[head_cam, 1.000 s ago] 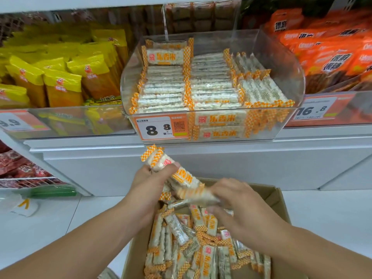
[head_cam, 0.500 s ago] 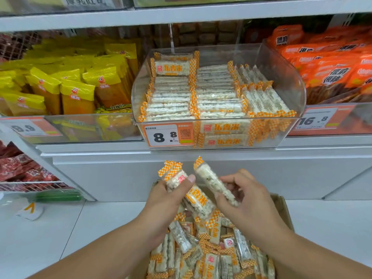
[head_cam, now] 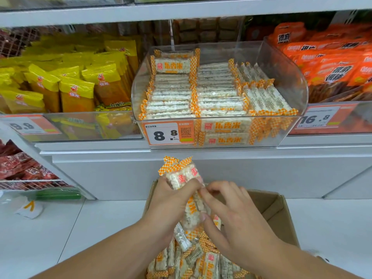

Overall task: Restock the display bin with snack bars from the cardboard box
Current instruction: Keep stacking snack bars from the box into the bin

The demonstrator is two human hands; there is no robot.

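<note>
While held, bars (head_cam: 182,177) top left grip (head_cam: 171,200).

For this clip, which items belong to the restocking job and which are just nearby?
Job: clear plastic display bin; brown cardboard box; orange-checked white snack bars, gripped by left hand; right hand.
Nearby: yellow snack bags; orange snack packets; red packets.

Colours and patterns, shelf and box

Snack bars (head_cam: 182,176): white puffed filling, clear wrap, orange-white checkered ends, orange lettering. Display bin (head_cam: 289,77) clear. Cardboard box (head_cam: 271,206) brown. Price tag (head_cam: 168,133) orange and white, black digits. Neighbouring packets (head_cam: 76,93) yellow.
</note>
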